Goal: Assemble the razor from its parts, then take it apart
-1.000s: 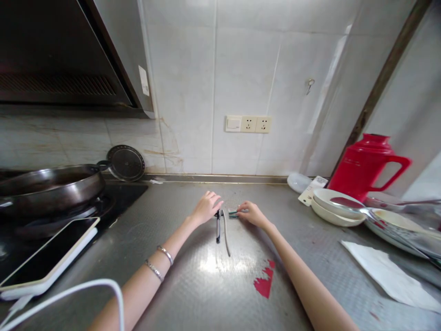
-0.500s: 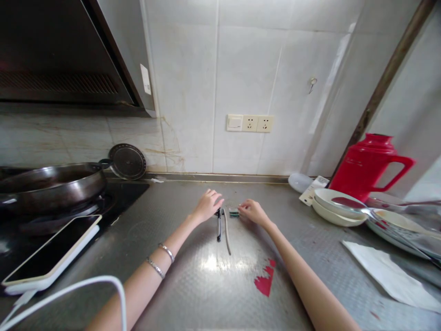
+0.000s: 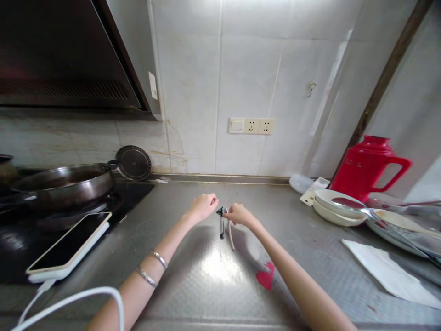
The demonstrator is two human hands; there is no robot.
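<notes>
My left hand (image 3: 205, 206) is held above the steel counter (image 3: 165, 285), fingers curled closed. What they hold, if anything, is hidden. To its right lies a slim T-shaped tool (image 3: 222, 227) with a black head, like a small razor. Beside the tool runs a thin pale grey cord-like strip (image 3: 231, 239), slightly bent. My right hand (image 3: 242, 214) has its thumb and fingers pinched together over the strip's upper part, close to the tool's head. Whether the fingers grip the strip or something small is not visible.
At left, a phone (image 3: 69, 246) with a white cable lies by the stove, which bears a metal pan (image 3: 69, 186). Red fragments (image 3: 266, 276) mark the counter near my right forearm. To the right are stacked bowls (image 3: 339, 216), a red thermos (image 3: 367, 168) and a white tissue (image 3: 389, 271).
My left hand has moved slightly left and its fingers have curled in. My right hand has shifted left over the strip. The small green-and-white piece beside it no longer shows.
</notes>
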